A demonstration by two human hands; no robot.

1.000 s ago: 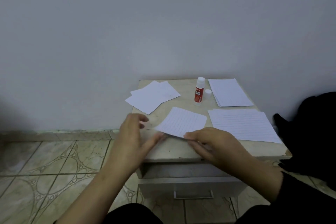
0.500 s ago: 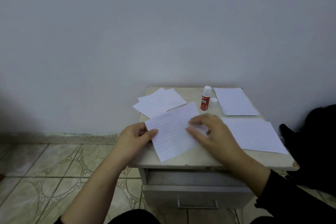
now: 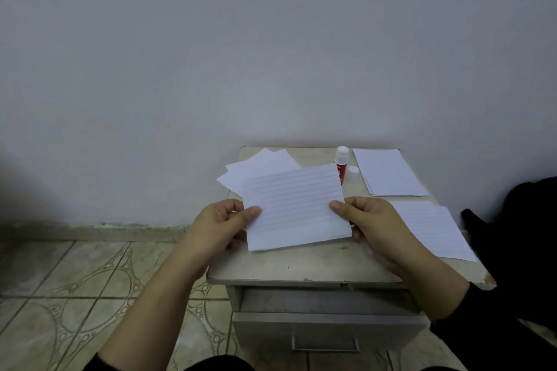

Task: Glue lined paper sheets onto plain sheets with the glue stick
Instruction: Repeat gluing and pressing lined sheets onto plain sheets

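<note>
Worktop (image 3: 316, 265) is the beige top of a small bedside cabinet, its surface scuffed and chipped at the near right corner. Drawer (image 3: 325, 331) under the near edge is pulled partly out, with a metal bar handle (image 3: 325, 346) on its front. Plain grey-white wall (image 3: 271, 54) sits behind the far edge. Tiled floor (image 3: 75, 295) with curved line pattern lies to the left. Dark black object (image 3: 524, 235) sits off the right edge, unclear what.

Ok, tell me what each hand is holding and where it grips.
Both hold the lined sheet: the left hand pinches its left edge, the right hand its right edge.
</note>
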